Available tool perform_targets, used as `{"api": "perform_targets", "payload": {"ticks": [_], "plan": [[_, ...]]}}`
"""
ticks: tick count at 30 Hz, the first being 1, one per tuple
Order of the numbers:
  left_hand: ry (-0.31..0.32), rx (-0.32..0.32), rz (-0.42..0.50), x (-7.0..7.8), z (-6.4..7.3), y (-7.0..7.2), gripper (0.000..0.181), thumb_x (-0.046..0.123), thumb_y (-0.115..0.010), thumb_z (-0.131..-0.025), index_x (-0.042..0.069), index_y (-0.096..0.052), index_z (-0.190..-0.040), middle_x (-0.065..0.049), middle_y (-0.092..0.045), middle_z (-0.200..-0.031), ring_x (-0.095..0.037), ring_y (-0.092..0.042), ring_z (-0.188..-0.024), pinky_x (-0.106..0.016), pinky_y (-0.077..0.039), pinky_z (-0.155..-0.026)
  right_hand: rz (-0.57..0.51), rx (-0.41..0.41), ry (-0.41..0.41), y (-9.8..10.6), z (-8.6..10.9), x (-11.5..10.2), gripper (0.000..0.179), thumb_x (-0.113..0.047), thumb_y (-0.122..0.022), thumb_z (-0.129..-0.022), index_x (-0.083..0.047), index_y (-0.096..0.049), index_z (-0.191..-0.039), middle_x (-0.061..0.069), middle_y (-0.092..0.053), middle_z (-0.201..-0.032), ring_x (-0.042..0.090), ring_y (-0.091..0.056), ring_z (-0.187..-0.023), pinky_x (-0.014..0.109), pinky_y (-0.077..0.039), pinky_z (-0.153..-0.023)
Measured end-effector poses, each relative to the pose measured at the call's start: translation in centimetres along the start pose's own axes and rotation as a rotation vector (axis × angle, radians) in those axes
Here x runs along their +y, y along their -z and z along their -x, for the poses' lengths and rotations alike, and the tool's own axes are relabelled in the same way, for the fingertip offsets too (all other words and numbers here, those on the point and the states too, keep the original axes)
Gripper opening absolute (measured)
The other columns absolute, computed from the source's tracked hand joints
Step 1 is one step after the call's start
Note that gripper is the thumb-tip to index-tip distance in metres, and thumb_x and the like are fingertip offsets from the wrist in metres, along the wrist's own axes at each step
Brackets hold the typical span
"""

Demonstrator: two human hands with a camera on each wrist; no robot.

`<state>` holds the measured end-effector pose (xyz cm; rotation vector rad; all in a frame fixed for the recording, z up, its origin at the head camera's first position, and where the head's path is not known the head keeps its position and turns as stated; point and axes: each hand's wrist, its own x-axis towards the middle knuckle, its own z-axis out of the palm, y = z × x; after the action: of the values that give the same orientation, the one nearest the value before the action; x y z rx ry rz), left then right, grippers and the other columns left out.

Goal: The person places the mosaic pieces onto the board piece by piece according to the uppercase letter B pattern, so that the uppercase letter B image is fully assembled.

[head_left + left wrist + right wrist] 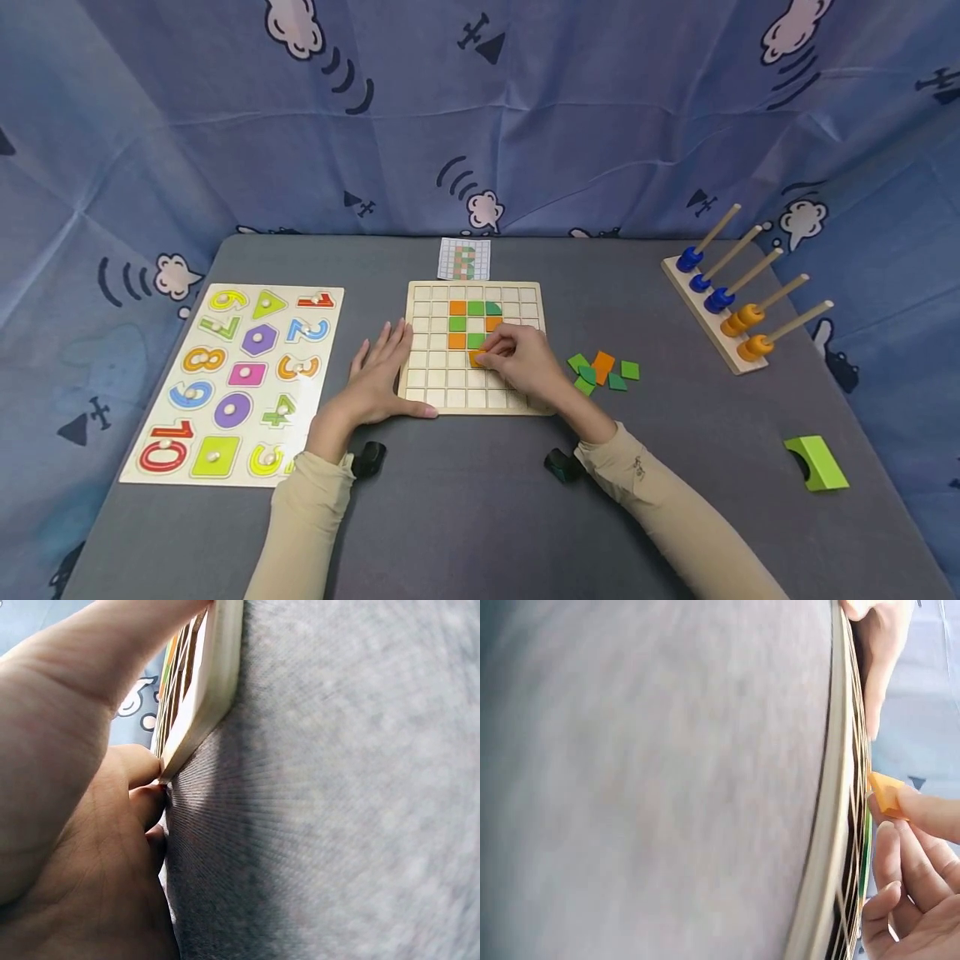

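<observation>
- My right hand (521,358) pinches an orange tile (475,359) between thumb and finger; in the right wrist view it is tilted at the board's face, and I can't tell whether it touches.
- That tile is at the wooden grid board (438,398), just nearer me than the lower of two green squares in the middle column of the pattern.
- My left hand (378,379) is spread wide, fingers straight along the board's left edge, thumb by the near edge.
- On the grid I count orange and green squares, plus a green tile with a rounded corner (492,308) at the top right of the pattern.
- Loose green and orange tiles (602,367) lie on the desk (465,500), just right of the board.
- A printed pattern card (464,259) lies by the board's far edge.
- Off to the left I see a number puzzle (311,396); well to the right, a pegged bead stand (700,310) and a green arch block (821,463).
</observation>
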<state>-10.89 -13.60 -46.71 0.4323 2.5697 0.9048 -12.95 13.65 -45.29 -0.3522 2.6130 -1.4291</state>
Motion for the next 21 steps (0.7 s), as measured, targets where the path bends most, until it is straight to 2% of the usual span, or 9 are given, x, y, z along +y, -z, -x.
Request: {"api": "perform_targets", "payload": {"ticks": [11, 21], "plan": [[0.009, -0.005, -0.006, 0.36, 0.01, 0.13, 0.136, 0.050, -0.092, -0.079, 0.007, -0.002, -0.171, -0.010, 0.004, -0.181, -0.032, 0.011, -0.167, -0.059, 0.008, -0.132, 0.008, 0.013, -0.040, -0.79, -0.39, -0.36, 0.007, -0.010, -0.084, -0.091, -0.008, -0.078, -0.093, 0.006, -0.079, -0.083, 0.012, -0.072, -0.073, 0.027, -0.053, -0.071], [-0.016, 0.002, 0.005, -0.10, -0.09, 0.00, 0.140, 0.058, -0.091, -0.076, 0.008, -0.001, -0.171, -0.010, 0.005, -0.180, -0.032, 0.013, -0.167, -0.060, 0.010, -0.131, 0.024, -0.007, -0.015, -0.89, -0.29, -0.54, 0.008, -0.009, -0.082, -0.093, -0.007, -0.074, -0.094, 0.007, -0.074, -0.087, 0.013, -0.062, -0.072, 0.025, -0.049, -0.067]]}}
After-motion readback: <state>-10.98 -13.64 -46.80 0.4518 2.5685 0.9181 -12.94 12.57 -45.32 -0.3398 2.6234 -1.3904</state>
